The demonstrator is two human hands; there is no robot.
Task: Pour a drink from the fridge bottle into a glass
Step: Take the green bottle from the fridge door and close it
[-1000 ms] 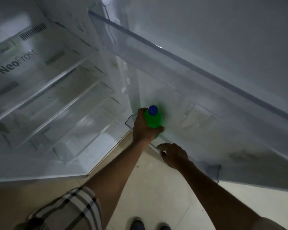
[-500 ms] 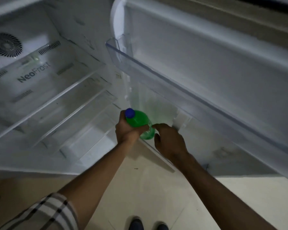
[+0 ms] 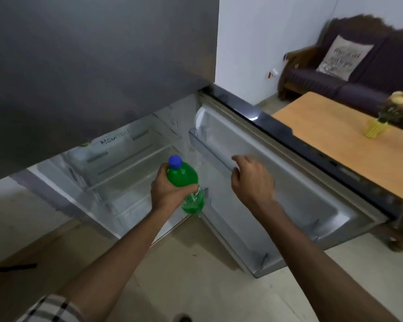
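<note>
The left hand (image 3: 170, 192) is wrapped around the upper body of a green bottle (image 3: 187, 185), fingers closed over its shoulder, so that the blue cap (image 3: 175, 161) stands clear above the thumb and the lower part of the bottle shows below the knuckles. The bottle is held roughly upright, tipped slightly, in front of the open fridge (image 3: 116, 173). Just to the right of it, apart from the bottle, the right hand (image 3: 254, 180) hangs loosely half-open with curled fingers and nothing in it; its fingertips are at the clear rail of the door shelf (image 3: 209, 149), though contact cannot be made out. Beyond both hands lies the fridge's pale interior with bare shelves, and above them a grey upper door (image 3: 98, 66) fills the view. The open lower door (image 3: 289, 182) swings out to the right of the right hand. Farther right, past the door's edge, stands a wooden table (image 3: 349, 145) carrying a yellow vase (image 3: 377, 129) of flowers, with a dark sofa (image 3: 349, 73) and cushion (image 3: 343, 57) behind it. A checked sleeve (image 3: 51, 310) shows below the left forearm.
</note>
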